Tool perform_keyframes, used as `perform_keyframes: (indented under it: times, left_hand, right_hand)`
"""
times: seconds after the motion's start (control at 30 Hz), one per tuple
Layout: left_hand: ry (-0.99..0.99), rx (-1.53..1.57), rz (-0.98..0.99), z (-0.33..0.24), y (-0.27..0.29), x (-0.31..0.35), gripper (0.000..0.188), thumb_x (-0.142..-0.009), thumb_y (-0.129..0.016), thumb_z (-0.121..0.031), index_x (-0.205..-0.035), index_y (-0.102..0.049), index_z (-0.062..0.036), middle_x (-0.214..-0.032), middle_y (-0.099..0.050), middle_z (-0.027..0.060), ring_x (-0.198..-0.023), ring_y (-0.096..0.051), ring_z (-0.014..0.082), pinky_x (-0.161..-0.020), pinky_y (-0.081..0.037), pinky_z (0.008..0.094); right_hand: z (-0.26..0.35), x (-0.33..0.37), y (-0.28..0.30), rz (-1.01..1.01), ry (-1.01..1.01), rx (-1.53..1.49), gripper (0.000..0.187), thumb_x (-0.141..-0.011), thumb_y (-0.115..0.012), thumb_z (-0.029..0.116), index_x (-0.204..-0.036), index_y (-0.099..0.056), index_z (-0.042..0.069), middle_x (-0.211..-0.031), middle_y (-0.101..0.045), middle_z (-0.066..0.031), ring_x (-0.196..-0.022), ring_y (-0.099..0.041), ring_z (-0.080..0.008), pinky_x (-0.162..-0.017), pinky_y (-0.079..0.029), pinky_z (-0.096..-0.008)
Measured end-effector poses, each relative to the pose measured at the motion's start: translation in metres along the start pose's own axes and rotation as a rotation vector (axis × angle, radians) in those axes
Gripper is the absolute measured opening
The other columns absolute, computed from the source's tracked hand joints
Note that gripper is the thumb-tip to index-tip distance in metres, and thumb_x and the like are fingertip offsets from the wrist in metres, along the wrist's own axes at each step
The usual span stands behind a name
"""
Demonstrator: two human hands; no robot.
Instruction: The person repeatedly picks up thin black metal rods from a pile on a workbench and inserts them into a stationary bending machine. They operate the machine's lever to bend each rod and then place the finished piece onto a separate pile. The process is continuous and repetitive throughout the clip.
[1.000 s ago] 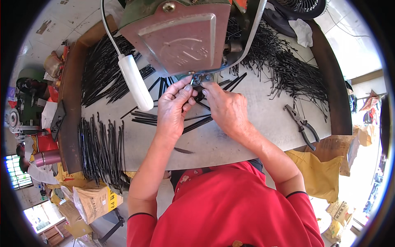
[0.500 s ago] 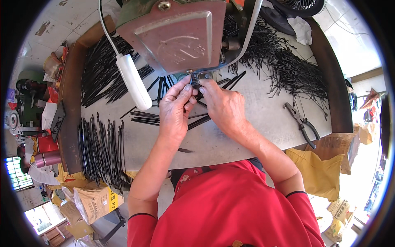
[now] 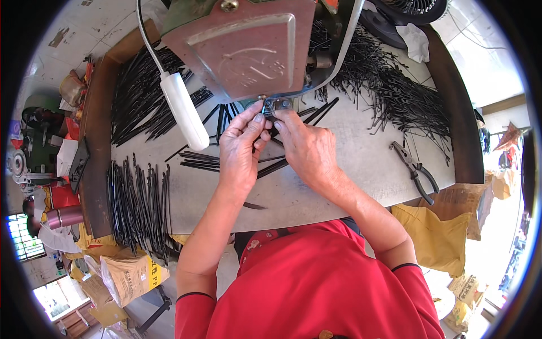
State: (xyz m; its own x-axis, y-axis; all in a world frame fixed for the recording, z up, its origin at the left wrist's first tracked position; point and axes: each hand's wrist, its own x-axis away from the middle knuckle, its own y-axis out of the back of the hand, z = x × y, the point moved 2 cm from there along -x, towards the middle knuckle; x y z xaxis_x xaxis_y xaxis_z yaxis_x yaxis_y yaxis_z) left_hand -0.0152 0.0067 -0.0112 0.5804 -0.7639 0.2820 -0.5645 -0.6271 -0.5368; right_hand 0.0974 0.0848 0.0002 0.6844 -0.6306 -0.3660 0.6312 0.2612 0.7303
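Both my hands meet under the front of a machine head with a reddish metal cover [image 3: 245,53]. My left hand [image 3: 240,150] is closed, thumb and forefinger pinched at the small metal working part [image 3: 270,107] below the cover; a bit of something dark shows between the fingers, too small to name. Against the right side of that same part, my right hand [image 3: 310,147] has its fingers curled in, and whatever they grip is hidden. Thin black rods [image 3: 200,162] lie on the grey tabletop [image 3: 316,195] beside and beneath my hands.
A white lamp [image 3: 184,113] hangs left of the machine. Black rods are heaped at the far left [image 3: 147,93], near left [image 3: 138,203] and far right [image 3: 406,96]. Black-handled pliers [image 3: 415,172] lie at the right. Raised brown boards [image 3: 93,169] edge the table; a small fan [image 3: 409,8] stands behind.
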Motion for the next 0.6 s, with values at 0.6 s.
perform_keyframes:
  times: [0.6]
  left_hand:
    - [-0.005, 0.015, -0.005, 0.0015, 0.0006, 0.0002, 0.029, -0.091, -0.058, -0.005, -0.119, -0.056, 0.0025, -0.087, -0.062, 0.0059, -0.068, -0.053, 0.0079, -0.057, -0.04, 0.0179]
  right_hand:
    - [-0.0015, 0.0012, -0.0031, -0.011, -0.018, -0.04, 0.018, -0.087, -0.056, 0.013, -0.103, -0.053, 0.007, -0.055, -0.059, -0.0106, -0.048, -0.06, -0.0324, -0.044, -0.046, -0.0432]
